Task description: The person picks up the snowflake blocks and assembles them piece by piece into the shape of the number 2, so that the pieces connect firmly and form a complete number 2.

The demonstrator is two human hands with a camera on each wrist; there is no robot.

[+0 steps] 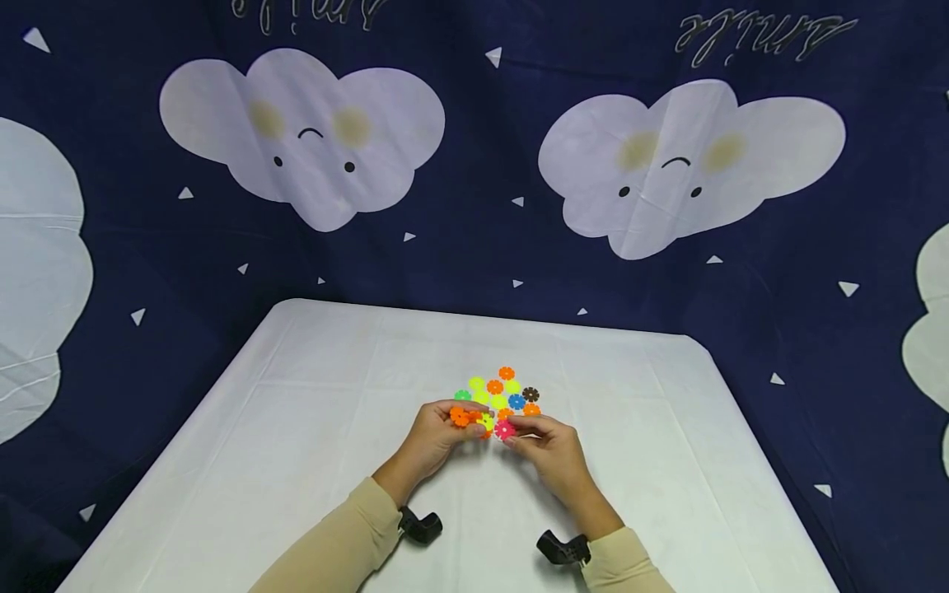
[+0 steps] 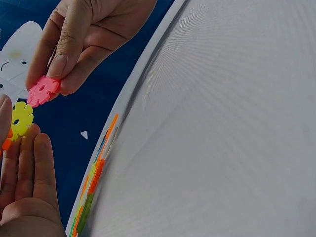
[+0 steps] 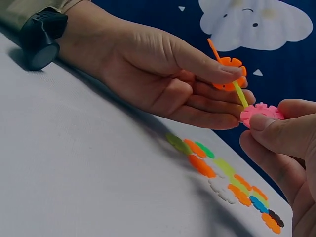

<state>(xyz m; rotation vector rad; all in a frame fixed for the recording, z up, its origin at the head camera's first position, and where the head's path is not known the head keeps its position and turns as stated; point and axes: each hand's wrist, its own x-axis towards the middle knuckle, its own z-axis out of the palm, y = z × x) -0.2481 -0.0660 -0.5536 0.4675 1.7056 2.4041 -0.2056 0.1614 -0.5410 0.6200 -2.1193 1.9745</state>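
My left hand (image 1: 432, 435) pinches a small joined piece of notched, flower-shaped plastic discs. An orange disc (image 3: 230, 62) and a yellow disc (image 2: 21, 119) show in that piece, set at angles to each other. Between the thumb and fingers of my right hand (image 1: 554, 455) is a pink notched disc (image 2: 42, 92). In the right wrist view the pink disc (image 3: 266, 109) meets the yellow disc's edge; whether their notches interlock I cannot tell. Both hands are held close together above the table, in front of the loose discs.
Loose discs lie flat on the white table (image 1: 341, 461) just beyond the hands: several orange and yellow ones, a green (image 1: 463, 396), a blue (image 1: 516, 401), a dark brown (image 1: 530, 394), and white ones (image 3: 222, 191). A navy cloth (image 1: 482, 165) with clouds hangs behind.
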